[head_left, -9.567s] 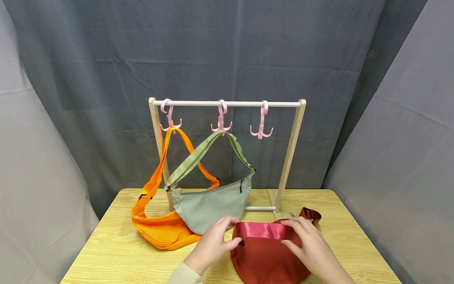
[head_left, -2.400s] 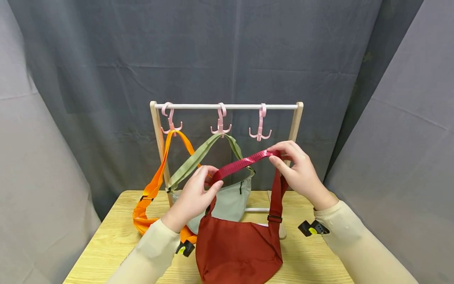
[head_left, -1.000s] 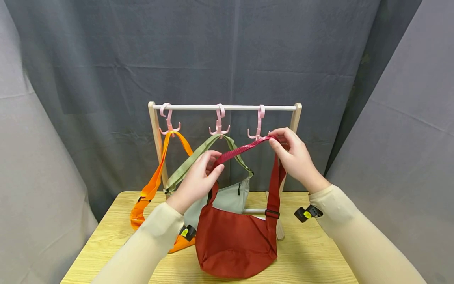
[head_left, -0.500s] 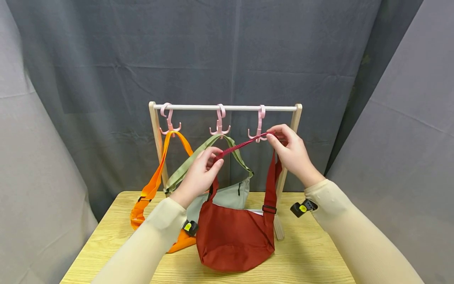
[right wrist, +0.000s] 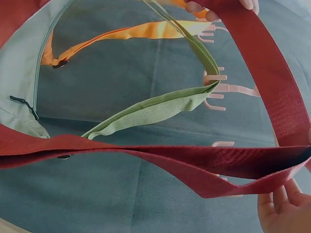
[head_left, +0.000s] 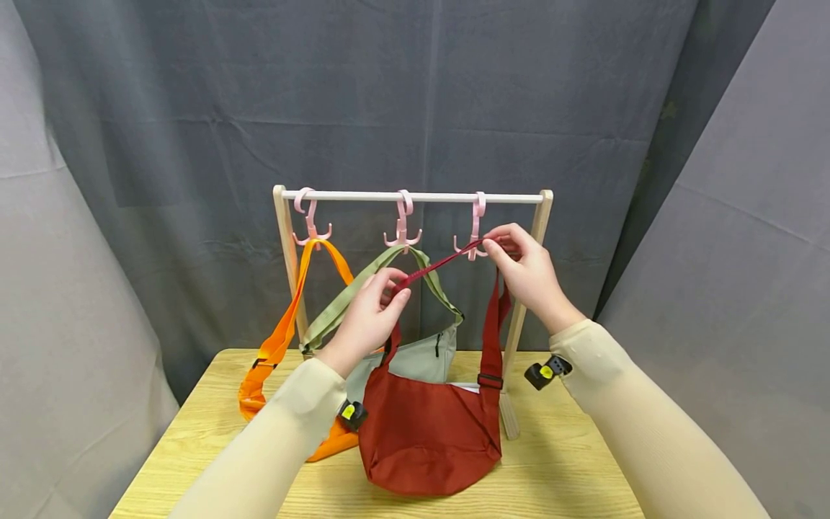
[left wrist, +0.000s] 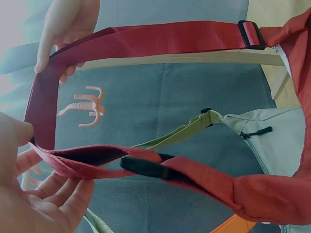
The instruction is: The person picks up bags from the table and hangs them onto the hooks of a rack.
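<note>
A rust-red shoulder bag (head_left: 431, 432) hangs by its strap (head_left: 444, 261) between my two hands. My left hand (head_left: 366, 313) pinches the strap's lower left bend, and my right hand (head_left: 525, 270) pinches its higher right bend. Right behind the raised strap is the rightmost pink hook (head_left: 475, 223), its prongs partly overlapped by strap and fingers. In the left wrist view the strap (left wrist: 160, 41) forms a wide loop with a black slider, fingers of both hands at its corners. The right wrist view shows the same strap (right wrist: 265, 63) stretched between the hands.
A wood-and-white rack (head_left: 376, 195) stands on the wooden table (head_left: 558, 461). An orange bag (head_left: 333, 441) hangs from the left pink hook (head_left: 312, 220), a sage-green bag (head_left: 424, 357) from the middle pink hook (head_left: 403, 223). The red bag covers part of both.
Since the earliest frame the red bag has come up off the table by its strap. Over the last second both hands rise slightly, the right one shifting left toward the rightmost hook.
</note>
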`<state>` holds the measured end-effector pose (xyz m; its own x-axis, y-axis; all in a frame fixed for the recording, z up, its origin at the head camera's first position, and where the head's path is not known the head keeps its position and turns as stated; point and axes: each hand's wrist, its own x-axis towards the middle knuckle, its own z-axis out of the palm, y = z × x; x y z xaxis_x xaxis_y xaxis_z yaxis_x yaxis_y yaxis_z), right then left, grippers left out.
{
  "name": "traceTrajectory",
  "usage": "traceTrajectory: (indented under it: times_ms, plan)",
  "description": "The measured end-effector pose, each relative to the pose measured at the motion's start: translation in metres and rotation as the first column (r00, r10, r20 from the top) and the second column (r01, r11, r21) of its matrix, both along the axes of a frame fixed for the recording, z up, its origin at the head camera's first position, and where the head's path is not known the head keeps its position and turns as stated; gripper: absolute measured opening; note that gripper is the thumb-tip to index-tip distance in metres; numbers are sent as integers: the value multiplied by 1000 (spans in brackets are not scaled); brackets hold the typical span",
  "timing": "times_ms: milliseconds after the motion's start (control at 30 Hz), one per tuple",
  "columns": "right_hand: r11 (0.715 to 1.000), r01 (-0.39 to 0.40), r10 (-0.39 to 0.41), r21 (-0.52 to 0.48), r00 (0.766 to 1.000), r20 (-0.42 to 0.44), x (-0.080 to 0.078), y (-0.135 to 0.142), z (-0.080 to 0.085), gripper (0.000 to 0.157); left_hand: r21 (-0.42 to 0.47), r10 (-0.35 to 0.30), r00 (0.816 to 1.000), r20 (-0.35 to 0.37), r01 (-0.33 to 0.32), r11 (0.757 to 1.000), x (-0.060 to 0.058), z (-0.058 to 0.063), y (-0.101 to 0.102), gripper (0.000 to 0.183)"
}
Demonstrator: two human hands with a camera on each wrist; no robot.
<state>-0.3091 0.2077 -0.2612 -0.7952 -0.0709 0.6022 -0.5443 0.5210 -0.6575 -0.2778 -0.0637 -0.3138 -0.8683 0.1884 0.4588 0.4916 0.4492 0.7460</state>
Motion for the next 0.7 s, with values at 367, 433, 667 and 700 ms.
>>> traceTrajectory:
  times_ms: [367,433,667,700]
  plan:
    - [1000,19,-19,2,999,29,-14,-1,-2,29,-9,20,1000,5,-20,1000,-6,-2,4,27]
    - [1000,18,-18,-4,999,33,-17,-1,-3,30,-11,22,1000,6,-22,1000,-7,-2,4,27]
    - [1000,23,-23,-11,999,49,-24,-1,-5,32,-11,40,999,10,-40,999,-10,0,7,27]
    - [1000,26,-25,-14,998,51,-24,0,-6,32,-9,41,999,9,-41,999,-10,0,8,27]
